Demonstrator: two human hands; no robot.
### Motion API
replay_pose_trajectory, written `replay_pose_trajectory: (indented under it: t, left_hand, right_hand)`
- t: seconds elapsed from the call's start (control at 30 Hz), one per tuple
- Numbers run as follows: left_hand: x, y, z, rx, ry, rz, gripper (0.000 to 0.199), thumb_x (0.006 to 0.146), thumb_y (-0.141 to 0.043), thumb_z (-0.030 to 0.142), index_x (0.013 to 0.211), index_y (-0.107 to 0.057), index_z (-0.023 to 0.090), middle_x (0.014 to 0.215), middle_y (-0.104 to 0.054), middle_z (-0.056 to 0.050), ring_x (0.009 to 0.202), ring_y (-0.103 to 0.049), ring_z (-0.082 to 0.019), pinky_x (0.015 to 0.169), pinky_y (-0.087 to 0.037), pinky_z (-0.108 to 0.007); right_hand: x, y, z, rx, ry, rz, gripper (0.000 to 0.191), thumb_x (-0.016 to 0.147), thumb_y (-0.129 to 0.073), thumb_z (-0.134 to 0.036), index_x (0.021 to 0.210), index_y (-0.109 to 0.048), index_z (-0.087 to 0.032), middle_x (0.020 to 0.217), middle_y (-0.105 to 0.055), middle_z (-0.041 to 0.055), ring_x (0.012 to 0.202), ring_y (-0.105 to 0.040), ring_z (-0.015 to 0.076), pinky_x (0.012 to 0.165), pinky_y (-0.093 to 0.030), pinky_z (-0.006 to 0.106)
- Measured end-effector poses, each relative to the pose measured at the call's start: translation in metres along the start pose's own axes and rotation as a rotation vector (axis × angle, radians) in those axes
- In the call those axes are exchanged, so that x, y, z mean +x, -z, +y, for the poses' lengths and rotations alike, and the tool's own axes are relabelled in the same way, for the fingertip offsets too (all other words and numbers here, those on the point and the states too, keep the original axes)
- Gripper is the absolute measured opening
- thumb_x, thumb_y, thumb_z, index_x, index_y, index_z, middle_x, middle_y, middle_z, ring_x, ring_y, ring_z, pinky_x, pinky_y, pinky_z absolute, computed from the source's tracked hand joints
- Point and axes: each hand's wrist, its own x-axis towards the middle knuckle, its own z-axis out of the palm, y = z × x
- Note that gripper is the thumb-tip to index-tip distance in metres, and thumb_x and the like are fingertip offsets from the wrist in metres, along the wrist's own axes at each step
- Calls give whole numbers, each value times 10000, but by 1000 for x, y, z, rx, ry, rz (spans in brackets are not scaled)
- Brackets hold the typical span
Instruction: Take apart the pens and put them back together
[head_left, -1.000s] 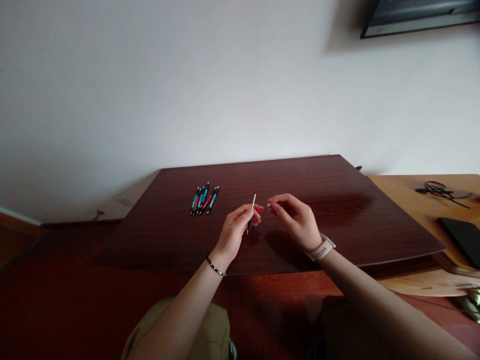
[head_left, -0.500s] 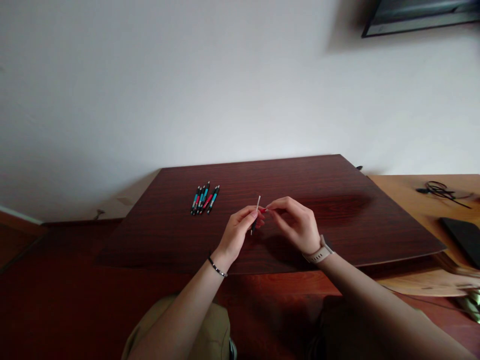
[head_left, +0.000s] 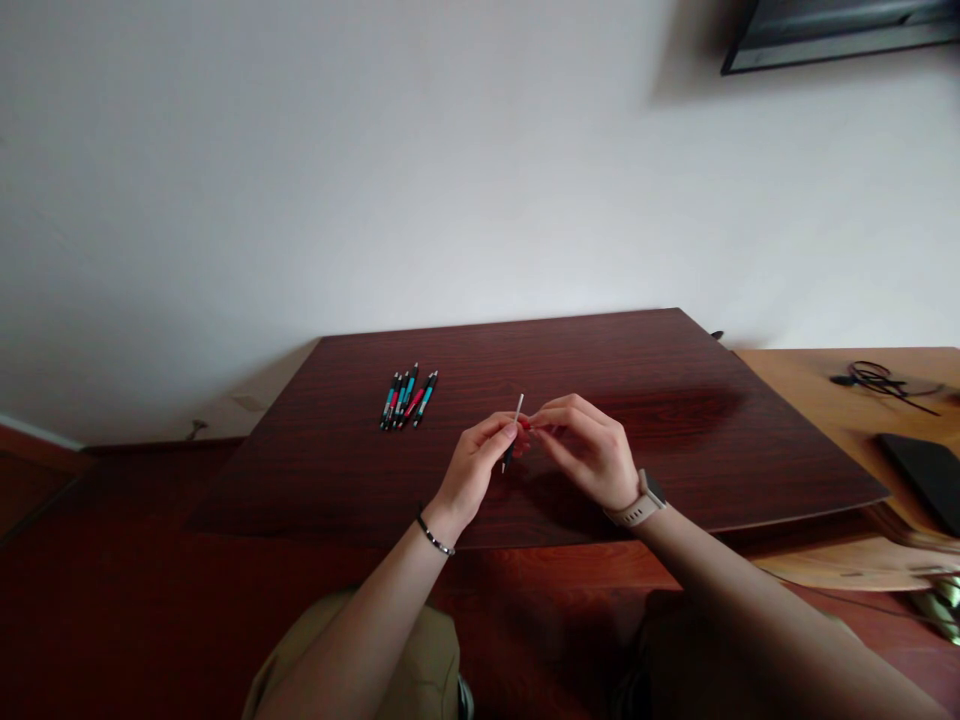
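My left hand (head_left: 480, 455) is closed around pen parts above the near side of the dark table. A thin white pen refill (head_left: 519, 405) sticks up from its fingers, with a black pen tip (head_left: 507, 461) pointing down below the thumb. Beside them a small red pen part (head_left: 525, 424) shows at the fingertips. My right hand (head_left: 589, 445) comes in from the right, thumb and forefinger pinched at the red part's end. Whatever tiny piece its fingertips hold is too small to make out. Several pens (head_left: 407, 398), blue, red and black, lie grouped to the left.
The dark wood table (head_left: 600, 350) stands against a white wall (head_left: 450, 180). At right, a lighter wooden desk (head_left: 795, 380) carries a black cable (head_left: 881, 380) and a flat black device (head_left: 926, 475). A screen (head_left: 847, 35) hangs at upper right.
My right fingertips have moved slightly left, closer to the left hand and against the red part. The left hand keeps its hold, and the pens on the table lie as before.
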Motion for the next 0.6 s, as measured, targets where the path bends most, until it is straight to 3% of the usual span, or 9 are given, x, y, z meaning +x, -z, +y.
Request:
replay_pose_trajectory:
  t: [0.13, 0.3, 0.6]
  left_hand:
    - [0, 0, 1, -11, -5, -15, 304, 993, -707, 429, 1125, -799, 171, 1010, -722, -83, 920, -618, -205, 838, -485, -307]
    - [-2, -3, 5, -21, -72, -46, 261, 1021, -670, 381, 927, -791, 170, 1043, -691, -81, 921, -581, -193, 859, -463, -309]
    - [-6, -5, 13, -118, -135, -96, 291, 1011, -657, 348, 806, -751, 164, 1115, -687, -107, 938, -583, -211, 875, -469, -326]
  right_hand:
    - [1, -1, -2, 22, -15, -7, 86, 1031, -697, -285, 1114, -722, -285, 1066, -757, 64, 950, -737, 223, 844, -649, 397]
    - [0, -1, -2, 35, -42, 3, 155, 1027, -704, -316, 1179, -701, -283, 1082, -760, 63, 876, -719, 205, 784, -638, 372]
    - [-1, 1, -3, 6, 27, -2, 232, 1018, -697, -270, 1242, -732, -323, 1137, -704, 84, 1066, -714, 261, 917, -648, 446]
